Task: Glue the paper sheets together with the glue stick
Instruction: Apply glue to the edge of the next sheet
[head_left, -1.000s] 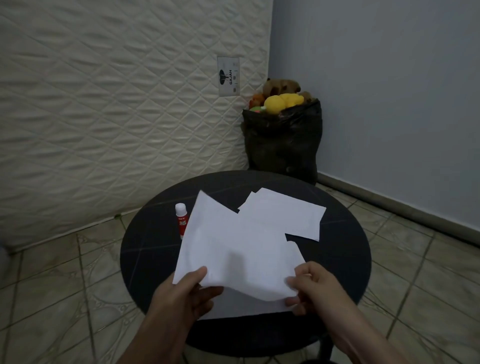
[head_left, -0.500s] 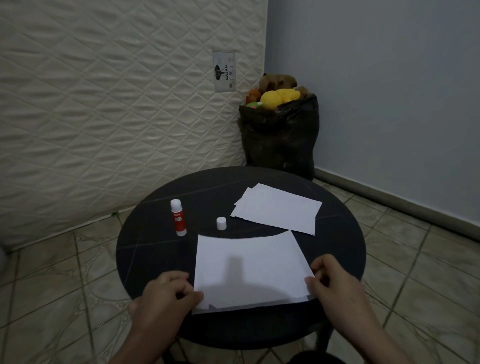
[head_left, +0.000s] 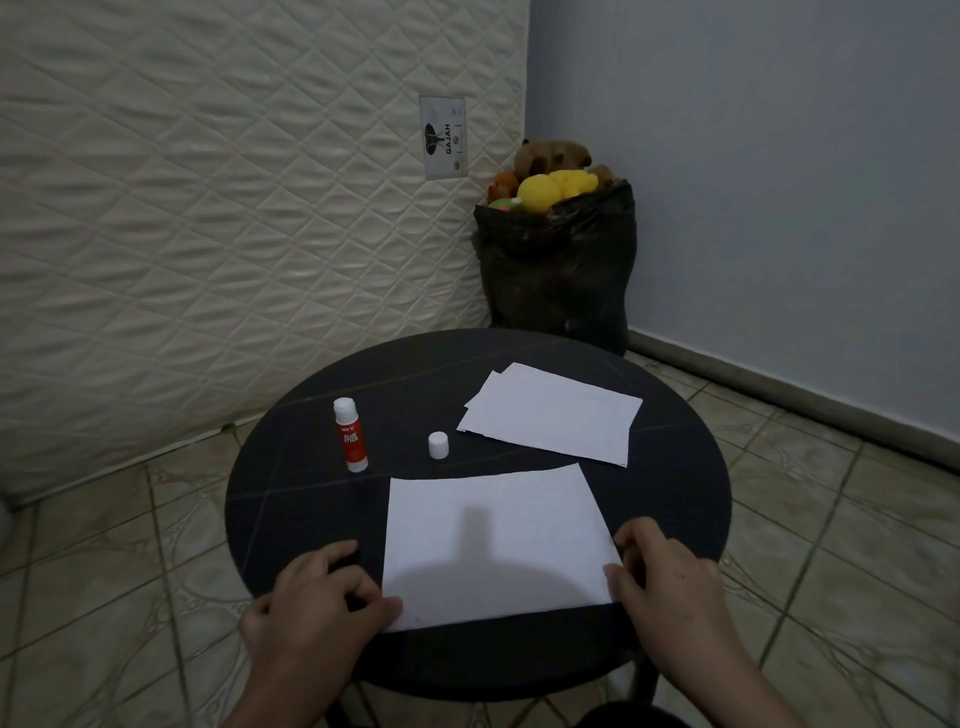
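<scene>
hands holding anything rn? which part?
Both hands are on the near paper sheet: left hand pinches its near-left corner, right hand its near-right edge. The sheet lies flat on the table.

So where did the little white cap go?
In the head view the white cap stands on the round black table, between the glue stick and the far paper stack.

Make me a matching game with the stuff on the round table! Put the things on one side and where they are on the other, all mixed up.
Things:
1. glue stick
2. small white cap
3. near paper sheet
4. far paper stack

Places:
A. between both hands at the table's near edge
B. standing upright at the left side of the table
C. at the far right of the table
D. standing alone in the middle, between the glue stick and the far papers

Pairs: 1-B, 2-D, 3-A, 4-C
</scene>
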